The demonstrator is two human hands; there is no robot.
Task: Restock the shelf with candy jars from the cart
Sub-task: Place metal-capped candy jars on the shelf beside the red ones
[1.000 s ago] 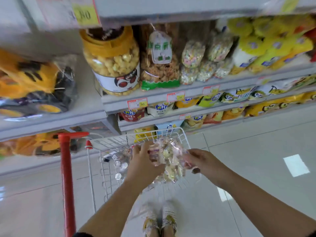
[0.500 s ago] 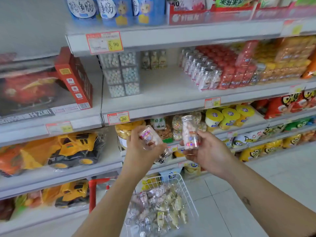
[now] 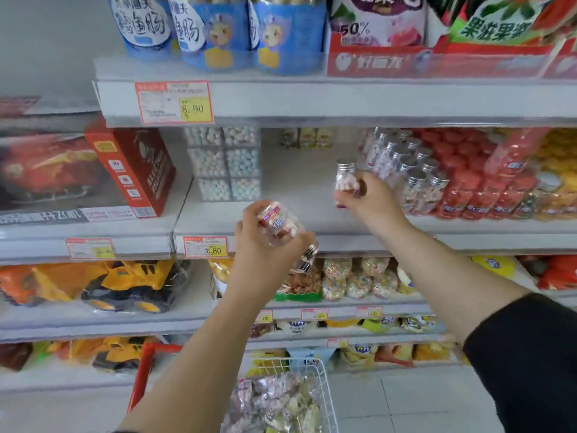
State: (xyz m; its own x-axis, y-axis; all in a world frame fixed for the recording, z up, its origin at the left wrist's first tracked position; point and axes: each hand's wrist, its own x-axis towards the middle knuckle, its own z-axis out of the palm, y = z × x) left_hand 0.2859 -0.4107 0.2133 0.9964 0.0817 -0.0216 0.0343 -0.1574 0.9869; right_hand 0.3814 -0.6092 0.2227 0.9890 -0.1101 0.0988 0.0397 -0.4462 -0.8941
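My right hand (image 3: pixel 371 203) grips a small clear candy jar (image 3: pixel 345 176) with a silver cap, held upright over the bare part of the middle shelf (image 3: pixel 299 182), just left of a row of alike jars (image 3: pixel 409 170). My left hand (image 3: pixel 265 242) holds a second candy jar (image 3: pixel 281 226), tilted with its silver cap pointing down and right, in front of the shelf's front edge. Below, the white wire cart (image 3: pixel 315 367) holds several more candy jars (image 3: pixel 274 404).
Clear boxes of pale candy (image 3: pixel 226 164) stand left of the bare shelf spot, with a red carton (image 3: pixel 134 164) further left. Red-capped bottles (image 3: pixel 474 179) fill the right. Blue tubs (image 3: pixel 218 29) sit on the shelf above. The cart's red handle post (image 3: pixel 142 379) stands at lower left.
Both hands lifted jars out of the cart and up to shelf height. The right hand has reached forward over the middle shelf with its jar; the left hand's jar has tipped cap-down.
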